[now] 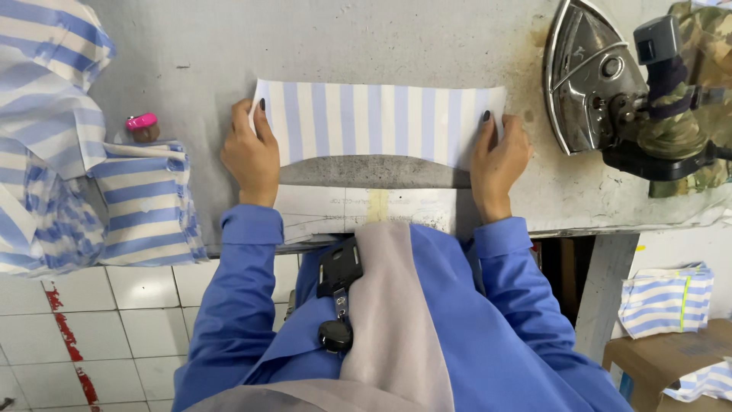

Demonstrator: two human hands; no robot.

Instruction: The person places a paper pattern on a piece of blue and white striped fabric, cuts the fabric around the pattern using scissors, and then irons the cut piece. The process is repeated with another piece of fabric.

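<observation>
Two hands hold one striped strip (379,122) of blue and cream cloth flat on the grey table (305,38), close to its near edge. The strip lies crosswise in front of me, and its near edge is turned over a curved grey template (374,172) that shows just below the stripes. My left hand (252,156) presses the strip's left end, fingers lying together on the cloth and thumb tucked toward the template. My right hand (497,156) does the same at the right end, fingertips on the stripes and palm toward me. Neither hand pinches; both lie flat and bear down.

To do this well, I judge that the pressure should be even at both ends so the stripes stay straight and the fold follows the curve without puckers, and that my fingers should sit near the fold itself, not out on the loose cloth.

Beyond the strip, the iron (591,80) rests on its side at the far right corner, well apart from my right hand, with a handle wrapped in camouflage cloth. A pile of striped pieces (145,202) hangs over the left part of the near edge, and a small pink-capped bottle (142,127) stands just behind it.
</observation>
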